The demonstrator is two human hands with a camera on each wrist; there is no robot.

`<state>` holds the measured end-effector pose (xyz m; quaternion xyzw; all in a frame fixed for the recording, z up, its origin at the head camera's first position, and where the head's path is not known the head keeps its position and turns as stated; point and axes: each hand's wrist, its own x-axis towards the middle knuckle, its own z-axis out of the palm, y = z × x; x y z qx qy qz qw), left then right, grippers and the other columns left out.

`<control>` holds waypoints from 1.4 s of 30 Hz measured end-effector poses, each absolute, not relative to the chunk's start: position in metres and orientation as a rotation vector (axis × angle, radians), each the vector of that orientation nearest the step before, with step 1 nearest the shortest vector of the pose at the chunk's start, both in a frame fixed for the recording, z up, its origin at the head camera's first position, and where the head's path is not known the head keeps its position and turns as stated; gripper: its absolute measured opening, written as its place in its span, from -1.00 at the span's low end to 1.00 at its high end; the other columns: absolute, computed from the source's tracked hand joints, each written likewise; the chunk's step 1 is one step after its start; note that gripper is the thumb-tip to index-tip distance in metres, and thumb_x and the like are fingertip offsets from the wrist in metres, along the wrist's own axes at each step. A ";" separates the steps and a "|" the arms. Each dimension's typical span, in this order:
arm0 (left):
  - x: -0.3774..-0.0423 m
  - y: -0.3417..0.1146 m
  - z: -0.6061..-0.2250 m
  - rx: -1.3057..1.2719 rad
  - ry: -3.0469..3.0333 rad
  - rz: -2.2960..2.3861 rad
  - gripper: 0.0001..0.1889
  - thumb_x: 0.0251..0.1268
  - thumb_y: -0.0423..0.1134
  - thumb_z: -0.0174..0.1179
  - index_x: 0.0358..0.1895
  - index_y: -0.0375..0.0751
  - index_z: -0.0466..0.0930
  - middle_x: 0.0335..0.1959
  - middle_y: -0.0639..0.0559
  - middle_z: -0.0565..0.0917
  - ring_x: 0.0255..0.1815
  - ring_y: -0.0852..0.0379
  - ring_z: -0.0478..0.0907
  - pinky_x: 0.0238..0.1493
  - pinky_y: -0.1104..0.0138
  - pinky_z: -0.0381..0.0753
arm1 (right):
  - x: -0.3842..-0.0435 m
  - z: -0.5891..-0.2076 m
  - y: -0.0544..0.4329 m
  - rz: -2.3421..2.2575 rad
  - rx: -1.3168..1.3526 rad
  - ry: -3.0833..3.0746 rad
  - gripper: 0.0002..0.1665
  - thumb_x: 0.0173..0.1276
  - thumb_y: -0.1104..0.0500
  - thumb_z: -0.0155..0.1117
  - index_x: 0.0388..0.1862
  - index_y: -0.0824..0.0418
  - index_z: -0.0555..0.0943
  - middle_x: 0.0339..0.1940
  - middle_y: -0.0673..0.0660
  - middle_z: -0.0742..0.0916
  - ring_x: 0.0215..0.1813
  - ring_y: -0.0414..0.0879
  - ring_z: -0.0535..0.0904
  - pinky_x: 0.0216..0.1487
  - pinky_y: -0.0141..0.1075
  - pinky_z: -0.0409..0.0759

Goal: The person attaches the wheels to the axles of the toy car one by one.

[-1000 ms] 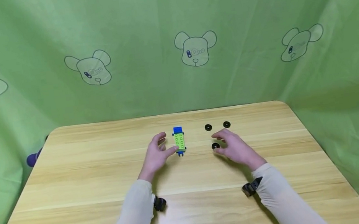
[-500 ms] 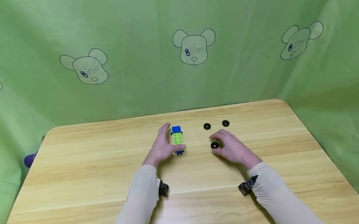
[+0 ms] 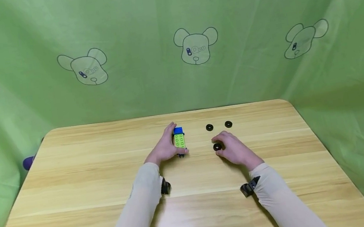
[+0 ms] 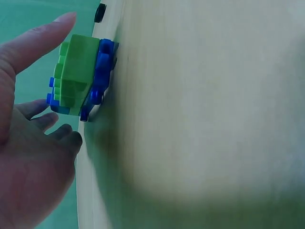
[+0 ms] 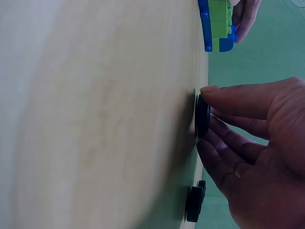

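Right hand, right of centre: thumb and fingers curled about a black wheel. Left hand, centre: spread around the lime-and-blue build; contact unclear. Best: pinch the wheel evenly by its rim, steady the build low. Count: one build, three wheels; second wheel and third wheel lie above right hand.

Faint lettering, possibly "Qoo", is printed on the bear-head outlines of the green curtain, beside a dark blue oblong mark. It is too pale to be read with certainty.
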<state>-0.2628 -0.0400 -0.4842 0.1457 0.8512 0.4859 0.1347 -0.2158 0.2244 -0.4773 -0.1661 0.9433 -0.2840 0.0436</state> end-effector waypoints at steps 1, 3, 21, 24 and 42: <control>-0.263 -0.039 -0.484 0.426 2.470 1.403 0.19 -0.10 -0.26 0.59 0.57 -0.20 -0.08 0.59 -0.02 -0.10 0.52 -0.09 -0.03 0.49 0.11 -0.04 | -0.216 -0.477 0.224 -0.867 -0.511 2.887 -0.52 0.23 0.36 0.38 0.14 0.40 0.56 0.07 0.26 0.58 0.18 0.22 0.45 0.28 0.06 0.39; -0.264 -0.038 -0.484 0.434 2.476 1.393 0.18 -0.08 -0.25 0.58 0.57 -0.19 -0.08 0.59 -0.03 -0.09 0.52 -0.09 0.00 0.48 0.12 -0.02 | -0.216 -0.477 0.224 -0.867 -0.520 2.891 -0.53 0.23 0.36 0.38 0.14 0.41 0.56 0.06 0.26 0.59 0.17 0.22 0.46 0.27 0.06 0.39; -0.262 -0.036 -0.481 0.404 2.489 1.361 0.09 -0.02 -0.28 0.54 0.56 -0.21 0.01 0.57 -0.09 0.00 0.45 -0.14 0.14 0.46 0.11 0.07 | -0.217 -0.476 0.225 -0.854 -0.521 2.887 -0.58 0.19 0.45 0.34 0.06 0.41 0.59 -0.02 0.24 0.59 0.06 0.17 0.52 0.20 0.04 0.46; -0.262 -0.036 -0.481 0.389 2.510 1.358 0.07 -0.03 -0.28 0.55 0.55 -0.21 0.04 0.56 -0.10 0.04 0.44 -0.13 0.15 0.46 0.10 0.08 | -0.218 -0.476 0.225 -0.850 -0.538 2.891 -0.62 0.19 0.46 0.34 0.02 0.40 0.61 -0.04 0.23 0.59 0.04 0.16 0.52 0.18 0.03 0.47; -0.263 -0.030 -0.485 0.283 2.591 1.409 -0.04 0.00 -0.43 0.41 0.52 -0.29 0.08 0.48 -0.16 0.18 0.17 -0.11 0.39 0.20 0.14 0.44 | -0.218 -0.473 0.227 -0.851 -0.477 2.880 -0.65 0.27 0.35 0.35 0.04 0.37 0.59 -0.11 0.18 0.58 -0.04 0.09 0.54 0.09 -0.01 0.52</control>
